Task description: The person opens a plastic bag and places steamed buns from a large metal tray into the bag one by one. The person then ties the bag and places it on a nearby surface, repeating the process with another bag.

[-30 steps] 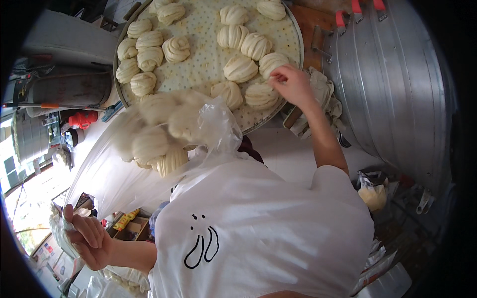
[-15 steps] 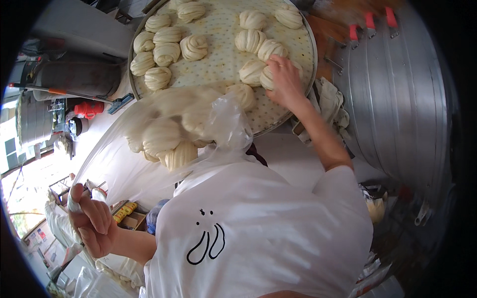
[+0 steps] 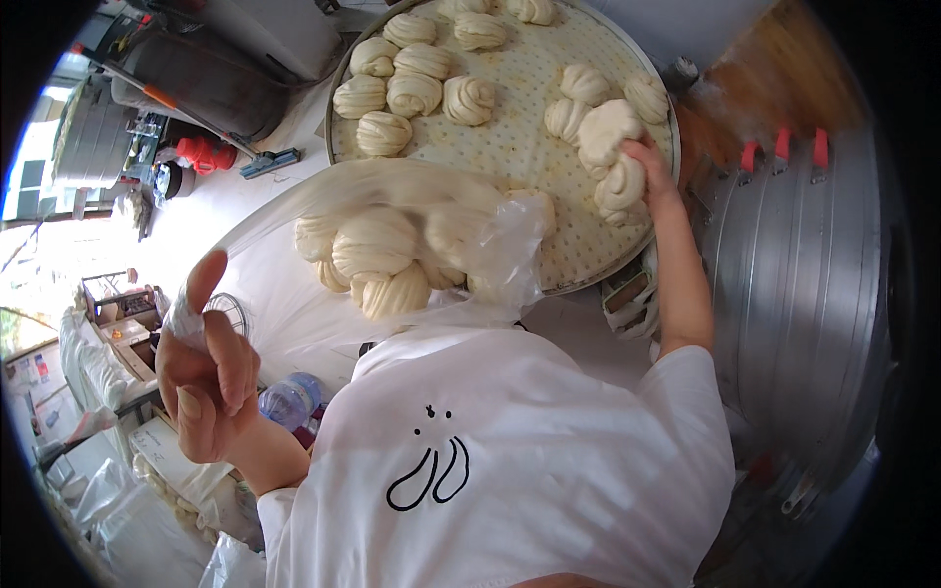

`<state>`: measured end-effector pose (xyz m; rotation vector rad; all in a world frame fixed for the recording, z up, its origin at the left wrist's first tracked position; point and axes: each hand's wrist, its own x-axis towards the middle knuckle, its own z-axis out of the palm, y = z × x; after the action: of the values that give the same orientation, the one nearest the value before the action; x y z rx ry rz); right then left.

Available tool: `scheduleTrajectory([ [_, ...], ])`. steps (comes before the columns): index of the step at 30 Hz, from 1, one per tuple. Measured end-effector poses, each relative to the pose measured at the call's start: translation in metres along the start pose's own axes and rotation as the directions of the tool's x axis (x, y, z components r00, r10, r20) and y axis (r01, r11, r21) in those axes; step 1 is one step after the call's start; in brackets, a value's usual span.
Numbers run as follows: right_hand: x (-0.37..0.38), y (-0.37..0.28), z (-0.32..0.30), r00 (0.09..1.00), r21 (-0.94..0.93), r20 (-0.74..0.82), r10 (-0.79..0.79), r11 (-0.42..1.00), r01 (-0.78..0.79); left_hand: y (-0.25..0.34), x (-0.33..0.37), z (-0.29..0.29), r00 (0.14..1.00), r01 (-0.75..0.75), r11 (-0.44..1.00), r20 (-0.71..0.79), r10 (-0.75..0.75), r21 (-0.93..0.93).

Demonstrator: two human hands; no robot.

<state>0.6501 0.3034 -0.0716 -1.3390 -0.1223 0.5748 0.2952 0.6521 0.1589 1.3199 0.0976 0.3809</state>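
Pale twisted steamed buns (image 3: 469,101) sit in two groups on a large round perforated tray (image 3: 529,98). At the tray's right side my right hand (image 3: 655,174) grips a few steamed buns (image 3: 621,182) stuck together. They are tilted up, and a smooth flat underside shows on one. My left hand (image 3: 208,367), closed with its index finger raised, holds the edge of a clear plastic bag (image 3: 515,245). The bag spreads over the tray's near edge, with several steamed buns (image 3: 372,243) piled inside it.
To the right stands a large ribbed metal cylinder (image 3: 784,265) with red-covered handles. A squeegee (image 3: 267,163) and a red container (image 3: 206,154) are on the floor at the left. Below my left arm sit a large clear bottle (image 3: 290,399) and plastic bags (image 3: 127,519).
My right hand has closed on the buns and tipped them up off the tray. My left hand still holds the bag. The whole view has shifted, so the tray appears farther right.
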Motion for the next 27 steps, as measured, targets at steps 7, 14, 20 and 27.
scheduleTrajectory([
  [7, -0.054, -0.049, 0.184, 0.373, 0.409, 0.687, -0.623, 0.756, 0.511, -0.008, 0.038, 0.032, 0.985, 0.116, 0.993, 0.126, -0.115, -0.002],
  [14, -0.033, 0.005, 0.288, 0.711, -0.465, 0.677, -0.192, 0.637, 0.615, 0.004, 0.052, 0.007, 0.988, 0.146, 0.970, 0.078, -0.134, -0.196],
  [20, -0.025, -0.034, 0.215, 0.726, -0.676, 0.676, 0.125, 0.497, 0.543, 0.001, 0.038, -0.031, 0.993, 0.110, 0.923, 0.004, -0.117, -0.369],
  [27, -0.041, -0.070, 0.189, 0.726, -0.795, 0.487, 0.486, -0.098, 0.598, -0.004, 0.032, -0.037, 0.994, 0.100, 0.939, -0.017, -0.111, -0.329],
])
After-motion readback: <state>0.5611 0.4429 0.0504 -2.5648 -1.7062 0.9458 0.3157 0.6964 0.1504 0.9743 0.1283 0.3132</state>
